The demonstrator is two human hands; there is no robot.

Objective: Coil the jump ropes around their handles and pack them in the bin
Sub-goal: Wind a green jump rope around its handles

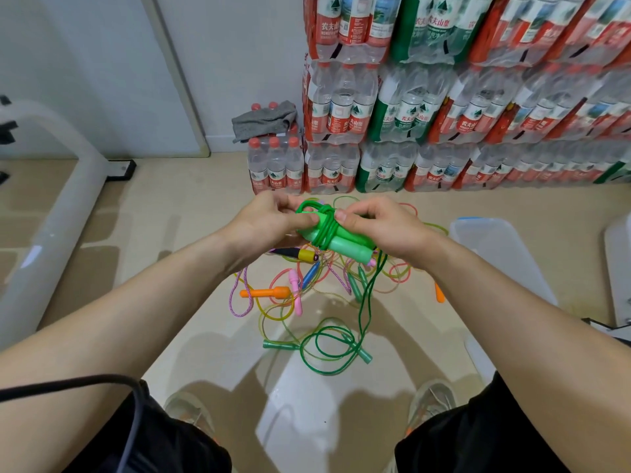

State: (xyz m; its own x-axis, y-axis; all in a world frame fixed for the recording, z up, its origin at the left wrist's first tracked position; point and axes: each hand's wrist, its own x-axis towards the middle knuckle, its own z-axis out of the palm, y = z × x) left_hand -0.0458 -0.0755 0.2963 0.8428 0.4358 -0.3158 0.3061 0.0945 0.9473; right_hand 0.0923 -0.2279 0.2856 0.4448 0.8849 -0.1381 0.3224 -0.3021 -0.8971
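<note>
At the far left a thick white tube frame [65,213], smooth and rounded, is slanting across the pale, glossy floor [170,206], and open floor is lying between it and our arms. Our left grip [269,216] is curling round the upper end of the green handles [345,245], two smooth plastic cylinders lying side by side and tilting down to the right, held in the air above the floor. The green rope [326,221], a thin round cord, is wrapping the handles in several crossing turns near their top. Our right grip [382,227] is pinching those turns with thumb and fingertips against the handles. The free length of cord is hanging from the lower end down to a loose loop on the floor.

Beneath our hands the rope pile [307,291] is sprawling in a tangle of thin pink, yellow and green cords, with an orange handle [264,293] lying at its left edge. To the right the bin [505,254], translucent plastic with rounded corners, is standing on the floor near the pile but apart from it. Behind, shrink-wrapped water bottle packs [444,107] are stacking up along the wall.
</note>
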